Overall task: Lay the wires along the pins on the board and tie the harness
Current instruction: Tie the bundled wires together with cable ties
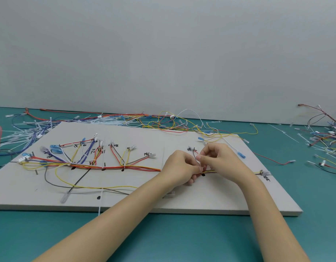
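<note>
A pale grey board (210,197) lies on the teal table, with short pins and handwritten labels. A bundle of red, orange and yellow wires (114,167) runs left to right across it, with branches fanning up to small connectors. My left hand (179,167) and my right hand (218,159) meet over the right part of the bundle. Both hands pinch a thin pale cable tie (200,163) at the wires there; the tie is mostly hidden by my fingers. The bundle goes on to a white connector (265,173) at the right.
Loose yellow, grey and black wires (78,184) loop over the board's front left. A cable tie (100,204) hangs over the front edge. Heaps of spare wires and ties lie behind the board (163,121), at far left (17,133) and far right (328,137).
</note>
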Demonstrator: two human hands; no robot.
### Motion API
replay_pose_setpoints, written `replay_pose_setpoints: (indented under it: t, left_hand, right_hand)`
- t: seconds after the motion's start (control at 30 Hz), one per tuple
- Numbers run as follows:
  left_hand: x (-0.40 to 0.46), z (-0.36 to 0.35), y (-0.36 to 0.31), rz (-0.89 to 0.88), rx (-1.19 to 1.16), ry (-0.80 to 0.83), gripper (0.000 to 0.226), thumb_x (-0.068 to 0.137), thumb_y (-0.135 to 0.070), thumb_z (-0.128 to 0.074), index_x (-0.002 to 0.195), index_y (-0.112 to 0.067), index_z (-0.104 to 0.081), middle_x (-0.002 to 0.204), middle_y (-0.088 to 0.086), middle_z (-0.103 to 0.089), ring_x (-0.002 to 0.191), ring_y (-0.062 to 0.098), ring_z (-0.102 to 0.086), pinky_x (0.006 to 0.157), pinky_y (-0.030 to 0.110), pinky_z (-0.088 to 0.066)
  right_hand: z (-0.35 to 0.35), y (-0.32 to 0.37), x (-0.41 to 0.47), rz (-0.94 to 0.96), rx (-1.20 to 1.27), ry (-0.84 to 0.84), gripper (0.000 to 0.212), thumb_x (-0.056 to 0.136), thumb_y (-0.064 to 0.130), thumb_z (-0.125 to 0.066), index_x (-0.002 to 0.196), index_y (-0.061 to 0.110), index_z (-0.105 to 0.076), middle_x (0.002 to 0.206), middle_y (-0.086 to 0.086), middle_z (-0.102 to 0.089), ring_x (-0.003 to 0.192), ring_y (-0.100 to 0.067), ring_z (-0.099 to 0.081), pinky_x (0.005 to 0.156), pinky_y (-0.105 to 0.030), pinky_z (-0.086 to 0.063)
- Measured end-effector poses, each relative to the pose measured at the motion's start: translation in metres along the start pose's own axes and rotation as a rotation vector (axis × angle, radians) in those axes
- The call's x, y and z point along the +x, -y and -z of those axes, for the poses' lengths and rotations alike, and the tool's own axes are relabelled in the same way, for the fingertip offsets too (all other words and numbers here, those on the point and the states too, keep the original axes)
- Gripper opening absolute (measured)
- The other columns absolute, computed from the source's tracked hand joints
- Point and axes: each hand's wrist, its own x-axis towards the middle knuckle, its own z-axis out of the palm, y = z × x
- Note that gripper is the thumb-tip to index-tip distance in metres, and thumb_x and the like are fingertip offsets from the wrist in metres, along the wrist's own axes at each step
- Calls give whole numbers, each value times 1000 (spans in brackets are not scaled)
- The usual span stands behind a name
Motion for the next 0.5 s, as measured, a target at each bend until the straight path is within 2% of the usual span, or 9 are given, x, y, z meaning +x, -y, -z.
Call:
replay_pose_setpoints:
  t: [0.17,0.5]
  left_hand:
    - [-1,-1,1,-23,5,-13,18,87,-18,-70,75,-5,-69,49,0,-59,39,12,-52,44,21,-47]
    - [-4,-1,-1,-95,127,-52,18,86,-12,-65,71,-4,-72,43,-2,-57,40,17,-53,42,22,-47]
  right_hand:
    - [-5,5,0,28,3,-23,13,87,0,-63,77,5,-60,65,-10,-62,60,-19,-57,60,-29,-48]
    - [-7,5,0,41,47,-53,16,86,-1,-63,72,6,-59,63,-9,-63,60,-21,-55,62,-32,-45]
